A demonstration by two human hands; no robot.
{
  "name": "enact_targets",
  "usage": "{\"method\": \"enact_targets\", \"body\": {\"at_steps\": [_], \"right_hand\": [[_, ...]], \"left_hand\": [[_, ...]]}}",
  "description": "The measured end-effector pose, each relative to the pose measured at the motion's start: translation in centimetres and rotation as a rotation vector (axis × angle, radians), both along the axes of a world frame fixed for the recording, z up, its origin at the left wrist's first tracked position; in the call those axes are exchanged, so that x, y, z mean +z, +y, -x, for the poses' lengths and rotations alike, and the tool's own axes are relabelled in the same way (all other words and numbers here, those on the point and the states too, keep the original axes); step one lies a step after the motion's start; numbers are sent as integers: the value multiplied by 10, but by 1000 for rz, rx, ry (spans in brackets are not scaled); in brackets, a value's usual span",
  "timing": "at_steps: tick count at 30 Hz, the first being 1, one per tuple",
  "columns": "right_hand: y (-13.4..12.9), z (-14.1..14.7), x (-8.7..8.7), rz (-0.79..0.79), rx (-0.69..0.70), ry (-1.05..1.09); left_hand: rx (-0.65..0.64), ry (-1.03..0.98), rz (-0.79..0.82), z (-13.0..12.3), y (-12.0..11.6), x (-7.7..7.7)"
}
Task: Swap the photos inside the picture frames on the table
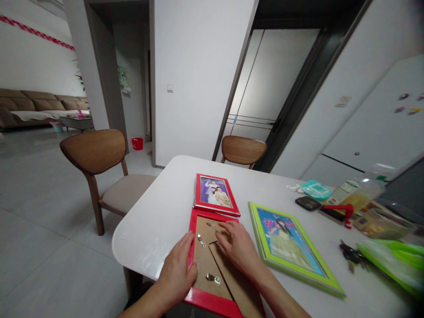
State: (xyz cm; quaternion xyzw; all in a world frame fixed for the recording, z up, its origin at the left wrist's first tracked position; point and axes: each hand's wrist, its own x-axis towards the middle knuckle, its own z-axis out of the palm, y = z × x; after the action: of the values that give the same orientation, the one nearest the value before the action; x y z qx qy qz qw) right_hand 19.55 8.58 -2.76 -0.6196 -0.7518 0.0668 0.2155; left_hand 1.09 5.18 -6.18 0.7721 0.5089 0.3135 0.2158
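Note:
A red picture frame (208, 299) lies face down on the white table, its brown backing board (201, 258) showing with several metal clips (213, 278). A brown easel leg (232, 276) runs slantwise along the board. My left hand (179, 265) grips the frame's left edge, thumb over the board. My right hand (236, 245) reaches over the leg from the right, fingers bent and apart, fingertips beside the upper metal clip (211, 225). Just beyond lies another red picture frame (217, 194), face up with a photo of people. A green picture frame (291, 243) with a photo lies to the right.
On the table's right side are a black flat case (308, 203), a teal wipes pack (316, 190), a plastic bottle (359, 192), a red-handled object (346, 211), keys (353, 255) and a green bag (395, 260). Wooden chairs (96, 152) stand at the table's left and far sides.

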Motion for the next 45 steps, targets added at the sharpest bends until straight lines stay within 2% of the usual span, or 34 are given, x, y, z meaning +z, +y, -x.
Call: {"method": "enact_targets", "body": {"at_steps": [3,6,10,14,17,20,22,24,27,30,32,34,36,38,39,41,43,45], "right_hand": [[-32,-6,1,105,22,-8],[-48,-5,-2,166,4,24],[-46,-2,6,175,-18,91],[-43,2,26,117,20,97],[-44,12,38,44,42,129],[-47,18,44,26,102,240],[-49,12,41,31,87,299],[-50,-3,31,25,-16,284],[-49,-28,7,48,-190,164],[-47,-41,-10,103,-240,149],[-47,-43,-9,147,-273,245],[-48,-42,-1,253,-327,489],[-52,-39,12,419,-310,861],[-57,-34,25,546,-225,1212],[-60,-30,31,569,-192,1329],[-65,-22,39,547,-178,1441],[-67,-14,45,499,-180,1460],[-65,-11,46,463,-180,1427]], "left_hand": [[9,-6,14,0,-2,0],[19,-26,34,0,-4,0],[35,-120,94,1,-4,7],[16,-346,156,-2,-3,26],[59,-452,146,-9,-4,37],[99,-541,186,-8,-1,40],[113,-594,243,1,2,40],[132,-608,299,21,7,40],[167,-553,355,61,15,40],[216,-447,343,100,23,36],[256,-363,288,116,28,34],[297,-293,199,119,30,34],[321,-257,103,106,25,38],[285,-245,36,76,11,44],[223,-236,28,56,2,47],[-12,-179,14,14,-18,52],[-224,-150,-82,-22,-33,57],[-299,-148,-187,-44,-39,61]]}}
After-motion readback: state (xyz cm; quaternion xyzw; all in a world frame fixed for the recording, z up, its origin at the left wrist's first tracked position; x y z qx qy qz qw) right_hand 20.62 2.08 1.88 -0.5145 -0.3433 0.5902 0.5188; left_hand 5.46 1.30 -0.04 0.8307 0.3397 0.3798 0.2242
